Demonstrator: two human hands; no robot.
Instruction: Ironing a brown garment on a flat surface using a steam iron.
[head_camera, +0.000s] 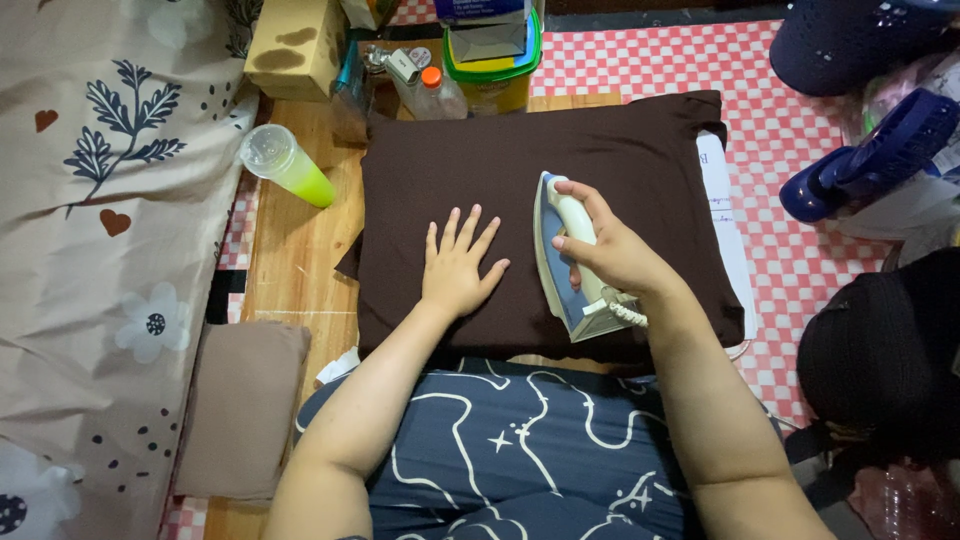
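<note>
Head view: brown cloth spread flat over a low wooden desk. Left hand splayed flat on the cloth; right hand wrapped round the handle of an iron resting on the cloth, just beside the left. Green cup lying left, bottles crowding the far edge, blue fan right. Bare wood open along the left.

The brown cloth is matt, smooth fabric; the iron is glossy plastic, white at the handle and blue-grey at the body, with a braided-looking cord; the board under the cloth is bare, light wood with visible grain. The cup is clear plastic; the mat looks a smooth checked sheet; the floral sheet is soft matt cloth.
</note>
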